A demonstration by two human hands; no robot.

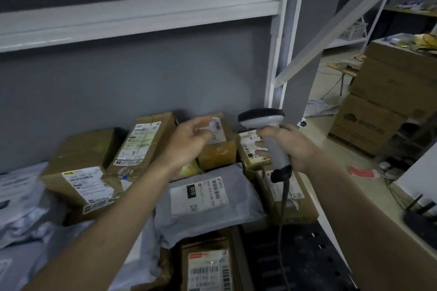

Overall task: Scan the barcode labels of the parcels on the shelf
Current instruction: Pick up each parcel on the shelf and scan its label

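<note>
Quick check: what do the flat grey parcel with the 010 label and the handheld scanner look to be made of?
Grey parcel: looks like a soft plastic mailer bag, slightly glossy, wrinkled and sagging at its edges. Scanner: seems to be hard moulded plastic, matte light grey with a dark head rim and dark cable end; right hand grips its handle.

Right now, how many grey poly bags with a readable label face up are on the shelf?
1: the grey bag in the middle, below the left hand, label up. More grey bags lie at far left, their labels blurred or hidden.
</note>
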